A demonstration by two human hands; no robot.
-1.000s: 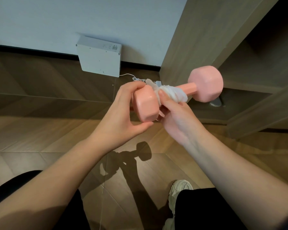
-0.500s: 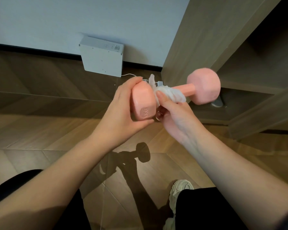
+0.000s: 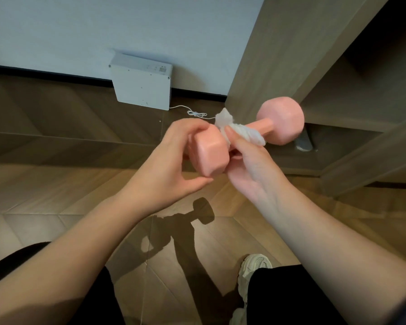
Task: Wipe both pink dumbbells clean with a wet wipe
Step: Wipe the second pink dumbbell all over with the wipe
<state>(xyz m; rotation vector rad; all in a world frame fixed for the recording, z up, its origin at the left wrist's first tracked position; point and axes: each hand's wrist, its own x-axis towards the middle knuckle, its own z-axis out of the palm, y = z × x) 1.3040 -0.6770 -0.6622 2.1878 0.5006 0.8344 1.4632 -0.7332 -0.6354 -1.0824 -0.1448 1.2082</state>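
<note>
- The floor fills the lower frame: smooth brown wood-look planks laid at angles, with a slight sheen and a dumbbell-shaped shadow at centre.
- A plain pale wall spans the upper left, edged by a dark skirting strip.
- A matte wood-grain cabinet with flat panels and an open shelf takes the upper right.
- A flat white box with rounded corners leans on the wall, upper centre.
- The pink dumbbell is held in the air at centre frame, tilted up to the right. It is smooth and matte, with a round bar and faceted heads.
- The left hand grips the near head, fingers curled over the top and thumb underneath.
- The right hand curls round the bar, its thumb pressing the wipe down.
- The wet wipe is white, crumpled and fibrous, bunched around the bar beside the near head.
</note>
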